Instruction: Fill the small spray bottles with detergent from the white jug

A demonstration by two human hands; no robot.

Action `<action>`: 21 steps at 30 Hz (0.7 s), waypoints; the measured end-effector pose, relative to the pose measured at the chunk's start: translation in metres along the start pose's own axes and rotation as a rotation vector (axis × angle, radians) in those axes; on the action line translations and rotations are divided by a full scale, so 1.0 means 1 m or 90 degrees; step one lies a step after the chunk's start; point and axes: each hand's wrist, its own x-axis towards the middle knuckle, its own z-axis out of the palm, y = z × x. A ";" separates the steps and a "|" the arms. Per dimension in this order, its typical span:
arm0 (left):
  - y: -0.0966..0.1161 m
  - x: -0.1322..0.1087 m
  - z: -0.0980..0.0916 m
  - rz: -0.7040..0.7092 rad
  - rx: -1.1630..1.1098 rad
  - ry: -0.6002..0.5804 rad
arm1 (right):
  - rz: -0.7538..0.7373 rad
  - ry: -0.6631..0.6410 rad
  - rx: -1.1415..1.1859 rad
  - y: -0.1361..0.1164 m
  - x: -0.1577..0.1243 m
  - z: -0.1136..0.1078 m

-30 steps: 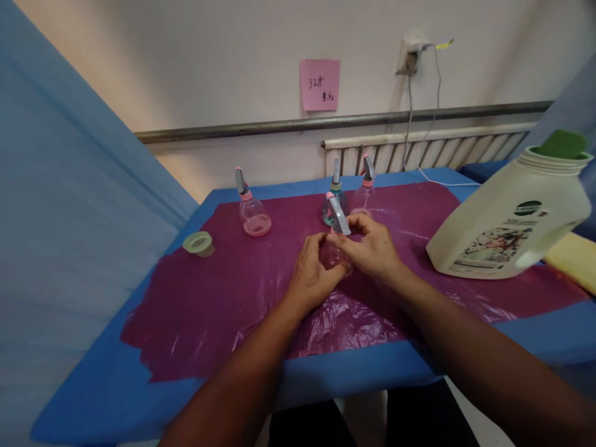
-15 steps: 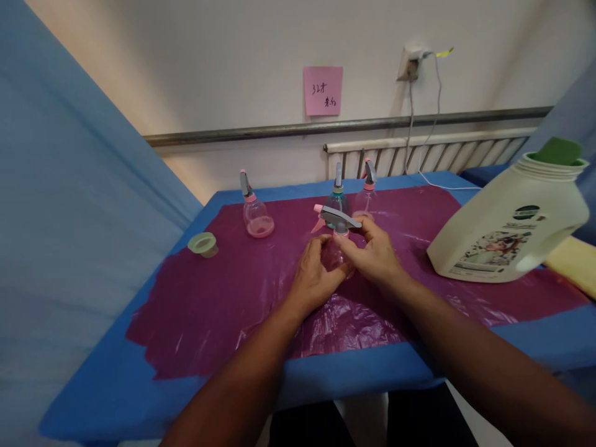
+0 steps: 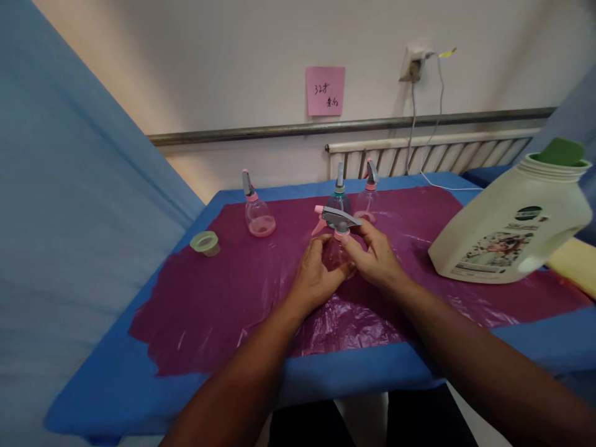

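Observation:
A clear spray bottle (image 3: 333, 254) with a pink collar and a grey and pink trigger head stands upright on the purple plastic sheet (image 3: 209, 298). My left hand (image 3: 314, 273) is wrapped round the bottle's body from the left. From the right, my right hand (image 3: 375, 254) grips the neck, its thumb against the pink collar and its fingers behind the head. The trigger points left. Just behind stand a teal spray bottle (image 3: 339, 200), partly covered by the trigger head, and another clear spray bottle (image 3: 367, 202) with a pink collar.
On the left are a spray bottle (image 3: 261, 218) holding some pink liquid and a small pale green cup (image 3: 205, 243). A large cream jug (image 3: 503, 230) with a green piece in its mouth stands right. A yellow cloth (image 3: 575, 261) lies beyond it. Blue cloth (image 3: 354, 375) covers the table.
My right thumb has shifted slightly right and down along the pink collar. The bottle stays in place between both hands, and the view has moved a little.

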 end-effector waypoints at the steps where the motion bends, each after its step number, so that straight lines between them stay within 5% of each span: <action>1: 0.000 0.000 0.000 0.001 -0.001 -0.002 | 0.005 0.005 0.011 0.000 0.000 0.001; 5: 0.002 0.000 0.000 0.022 -0.016 -0.004 | 0.031 0.062 0.032 0.003 0.000 0.004; 11: 0.001 0.000 0.000 0.009 0.006 0.001 | -0.007 0.000 0.007 0.002 -0.001 0.001; 16: 0.000 0.000 0.001 0.031 -0.007 0.001 | 0.022 0.062 0.009 0.005 0.001 0.002; 21: 0.000 0.001 0.001 0.015 -0.003 0.008 | -0.009 0.001 0.004 -0.003 0.000 0.000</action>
